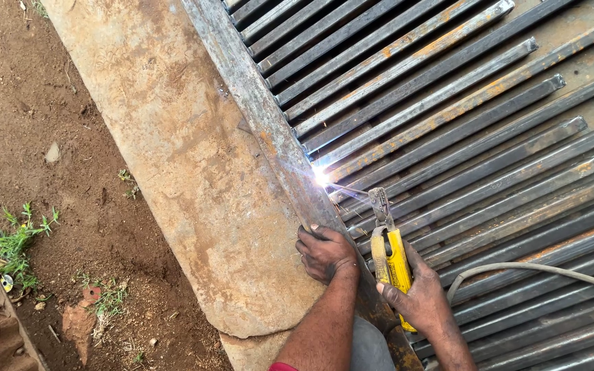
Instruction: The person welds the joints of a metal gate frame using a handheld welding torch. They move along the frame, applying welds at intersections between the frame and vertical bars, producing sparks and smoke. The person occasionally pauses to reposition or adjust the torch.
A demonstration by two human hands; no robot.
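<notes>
A: Right hand (417, 292) status?
B: Fingers wrapped around the yellow electrode holder (389, 254), just right of the steel frame bar (269, 130).
A: Left hand (324, 253)?
B: Fingers curled, pressing on that bar, below the weld arc (321, 176).

This is an outdoor metalworking yard, a rough open-air welding spot rather than an indoor shop. Bare brown dirt (70, 158) with tufts of grass (15, 240) and small stones lies on the left. A worn concrete slab (187, 158) carries a rusty steel frame bar (269, 137), with rows of rusty square steel tubes (462, 124) laid against it. A bright welding spark (321, 176) glows at the joint, beside a yellow-handled electrode holder (390, 257) with its cable (537, 269).
</notes>
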